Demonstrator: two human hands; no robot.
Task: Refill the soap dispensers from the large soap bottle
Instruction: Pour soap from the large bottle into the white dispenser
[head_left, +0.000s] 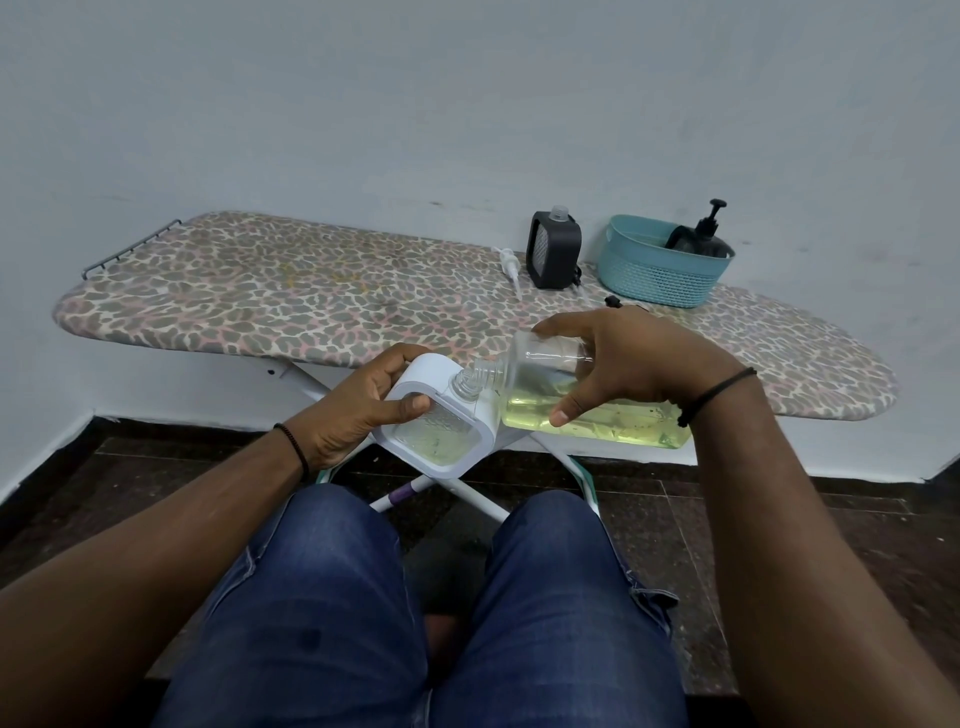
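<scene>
My left hand (358, 402) is wrapped round the white square soap dispenser with the clear textured window (436, 415), thumb across its front, holding it tilted in the air over my knees, just in front of the leopard-print ironing board surface (291, 296). My right hand (618, 358) grips the big clear soap bottle with yellow-green liquid (587, 410), tipped almost flat so its threaded neck meets the dispenser's open neck. The liquid sits along the low side of the bottle, and there's a bit of it pooled in the dispenser's bottom corner.

Further back on the surface from that dispenser: a black square dispenser (553, 249) standing upright with no pump on, a clear pump head (510, 267) lying beside it, and a teal plastic basket (660, 267) holding a dark pump bottle (704, 236). There's a small black cap-looking thing (614, 301) near the basket, too small to say for sure.
</scene>
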